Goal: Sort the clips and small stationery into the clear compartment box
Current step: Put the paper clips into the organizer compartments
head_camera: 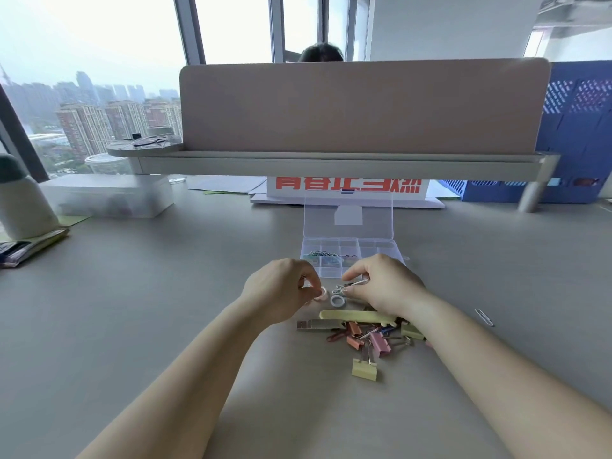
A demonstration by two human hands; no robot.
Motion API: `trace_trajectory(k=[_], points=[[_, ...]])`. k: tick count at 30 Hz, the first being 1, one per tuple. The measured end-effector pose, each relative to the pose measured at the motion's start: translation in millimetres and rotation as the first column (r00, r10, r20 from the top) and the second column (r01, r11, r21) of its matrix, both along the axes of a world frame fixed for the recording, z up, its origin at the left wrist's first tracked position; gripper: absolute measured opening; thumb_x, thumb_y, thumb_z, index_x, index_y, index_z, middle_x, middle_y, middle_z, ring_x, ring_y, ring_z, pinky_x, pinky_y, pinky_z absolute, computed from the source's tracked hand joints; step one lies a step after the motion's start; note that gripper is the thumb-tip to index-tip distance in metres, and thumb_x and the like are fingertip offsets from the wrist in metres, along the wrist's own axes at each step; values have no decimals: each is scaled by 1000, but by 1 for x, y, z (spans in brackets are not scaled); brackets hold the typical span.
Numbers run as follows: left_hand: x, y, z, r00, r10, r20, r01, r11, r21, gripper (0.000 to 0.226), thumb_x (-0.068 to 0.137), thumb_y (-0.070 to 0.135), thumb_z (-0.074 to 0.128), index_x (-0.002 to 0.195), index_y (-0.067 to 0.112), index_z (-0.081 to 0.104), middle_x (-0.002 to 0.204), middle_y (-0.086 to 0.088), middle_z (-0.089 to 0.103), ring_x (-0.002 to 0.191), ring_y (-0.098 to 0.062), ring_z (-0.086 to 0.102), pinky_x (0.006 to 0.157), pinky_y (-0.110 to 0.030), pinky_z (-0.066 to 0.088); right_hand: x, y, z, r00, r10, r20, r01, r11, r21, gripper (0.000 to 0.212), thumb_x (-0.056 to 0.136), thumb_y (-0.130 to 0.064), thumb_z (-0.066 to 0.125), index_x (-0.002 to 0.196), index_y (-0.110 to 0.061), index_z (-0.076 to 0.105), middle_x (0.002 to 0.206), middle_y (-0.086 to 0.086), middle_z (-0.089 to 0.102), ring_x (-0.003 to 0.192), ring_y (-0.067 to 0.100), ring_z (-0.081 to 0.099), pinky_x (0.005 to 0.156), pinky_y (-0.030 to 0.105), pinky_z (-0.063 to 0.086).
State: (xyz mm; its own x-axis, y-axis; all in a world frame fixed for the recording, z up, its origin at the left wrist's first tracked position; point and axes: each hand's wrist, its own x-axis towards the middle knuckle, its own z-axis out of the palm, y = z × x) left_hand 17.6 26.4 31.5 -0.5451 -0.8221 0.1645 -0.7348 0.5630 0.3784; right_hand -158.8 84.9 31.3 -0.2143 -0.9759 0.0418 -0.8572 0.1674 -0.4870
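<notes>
**Picking from the pile, box open and waiting**

The clear plastic compartment box (377, 251) sits on the grey desk (165, 309) just beyond both hands, with its hinged lid (347, 215) standing open. A few of its left-hand compartments already hold small dark and green pieces; the rest look bare. Just in front of it lie a small grey-white tape ring (337, 300) and the unsorted heap: a pale yellow flat stick (357, 315), a silver USB stick (318, 325), pink binder clips (380, 344) and a yellow binder clip (364, 370). One loose silver paper clip (483, 316) lies well apart to the right.

The step in hand appears to be pick-up, with most of the sorting still to do. Next, each held piece needs a short reach forward and a release over a compartment of its own kind.

The left hand (281, 289) hovers low beside the box's near edge, its fingers (309, 276) curled and pinching a small pale-pink tape ring (322, 294). The right hand (384, 286) mirrors it, thumb and forefinger closed on a thin silver wire clip (356, 283) that points toward the left hand; whether more clips hang from it I cannot tell. Both forearms reach in from the near edge, and the right wrist crosses over the heap.
</notes>
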Motion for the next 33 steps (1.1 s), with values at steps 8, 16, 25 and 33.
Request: trace_trajectory(k=[8, 16, 25, 33], points=[[1, 0, -2, 998, -23, 52, 24, 999, -32, 15, 86, 45, 61, 94, 35, 69, 61, 13, 42, 64, -10, 42, 48, -21, 29, 9, 3, 0, 989, -26, -145, 16, 997, -69, 13, 87, -35, 62, 97, -30, 69, 108, -11, 66, 102, 15, 57, 70, 27, 36], [-7, 0, -5, 1000, 23, -14, -24, 991, -131, 16, 92, 42, 53, 96, 33, 66, 59, 14, 44, 65, -10, 44, 49, -22, 29, 2, 5, -1, 990, -12, 141, 19, 999, -50, 9, 88, -30, 61, 87, -22, 65, 81, -9, 60, 86, 17, 59, 70, 27, 46], [-8, 1, -5, 998, 46, -37, -50, 991, -127, 13, 90, 41, 54, 95, 36, 66, 65, 14, 47, 76, -15, 51, 51, -22, 30, -26, 6, 8, 346, -65, 936, 95, 995, 34, 22, 90, -15, 57, 71, -16, 47, 53, -7, 32, 38, 4, 23, 33, 15, 14], [-8, 6, -6, 997, 62, 53, -57, 994, -97, 22, 85, 50, 59, 92, 32, 68, 80, 13, 50, 84, -16, 55, 62, -23, 36, -32, 6, 5, -210, 8, 978, 91, 996, 11, 11, 75, -19, 42, 67, -11, 43, 68, 6, 43, 42, 10, 36, 32, 14, 22]])
